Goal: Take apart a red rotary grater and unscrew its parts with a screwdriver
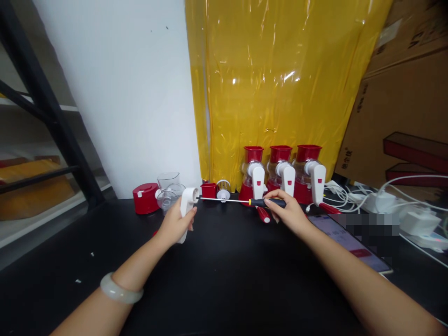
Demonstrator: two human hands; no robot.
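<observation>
My left hand is closed around a white crank handle, whose round hub faces right. In my right hand is a long screwdriver with a dark handle and a yellow collar, held level. Its tip reaches the hub opening; whether it touches a screw inside cannot be made out. Behind my left hand sit a red base and a clear plastic grater body. Between the hands, farther back, are a red part and a metal grater drum.
Three assembled red-and-white rotary graters stand at the back right. A phone lies beside my right forearm, with white cables and chargers beyond it. Yellow film, a white panel and a large carton border the black table.
</observation>
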